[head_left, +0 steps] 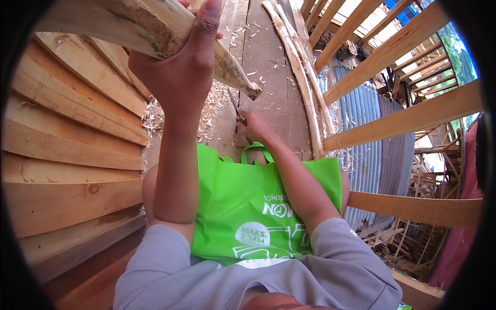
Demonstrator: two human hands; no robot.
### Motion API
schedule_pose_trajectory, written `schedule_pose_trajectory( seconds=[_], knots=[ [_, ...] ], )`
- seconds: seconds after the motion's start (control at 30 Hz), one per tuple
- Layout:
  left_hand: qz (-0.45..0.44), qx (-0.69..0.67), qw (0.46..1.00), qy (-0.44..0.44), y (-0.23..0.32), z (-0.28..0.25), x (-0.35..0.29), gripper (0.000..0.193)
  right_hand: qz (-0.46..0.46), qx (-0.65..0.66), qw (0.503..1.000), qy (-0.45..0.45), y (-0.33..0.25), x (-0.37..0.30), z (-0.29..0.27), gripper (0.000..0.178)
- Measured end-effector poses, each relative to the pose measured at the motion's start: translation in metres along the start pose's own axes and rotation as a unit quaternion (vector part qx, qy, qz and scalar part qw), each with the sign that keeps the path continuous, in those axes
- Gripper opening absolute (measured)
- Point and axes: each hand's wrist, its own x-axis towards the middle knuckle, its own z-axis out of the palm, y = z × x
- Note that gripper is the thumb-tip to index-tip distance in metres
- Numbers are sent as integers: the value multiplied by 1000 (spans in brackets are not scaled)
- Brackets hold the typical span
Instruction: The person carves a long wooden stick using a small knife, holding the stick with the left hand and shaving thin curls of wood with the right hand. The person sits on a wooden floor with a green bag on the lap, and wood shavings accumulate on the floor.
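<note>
Raised at the upper left, my left hand (194, 57) is wrapped round peeled, pale wooden poles. A thick pole (116, 23) ends in a dark, rough face beside the wrist. A thinner pole (232, 70) with dark blotches slants down to the right from behind the hand. Whether the two join is hidden. Below the thinner pole's tip, my right hand (253, 126) is closed round the handle of a knife (232, 97), its narrow blade pointing up and away. A green bag (227, 201) covers my lap under both forearms.
Stacked planks (77, 126) line the left side. Wood shavings (214, 111) lie on the plank floor (263, 57). Two long peeled poles (299, 72) rest along the right, next to a slatted wooden railing (403, 116). Beyond it are corrugated metal sheets (361, 129).
</note>
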Motion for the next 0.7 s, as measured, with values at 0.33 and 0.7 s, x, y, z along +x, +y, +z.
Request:
schedule_pose_trajectory(
  seconds=[0.33,0.7],
  knots=[
    [-10,-45,999,15,0,10,-2,27,29,-308,941,-133,60,-12,18,29],
    [21,-20,999,17,-4,-7,4,30,100,-254,961,50,41,-19,-3,21]
  ],
)
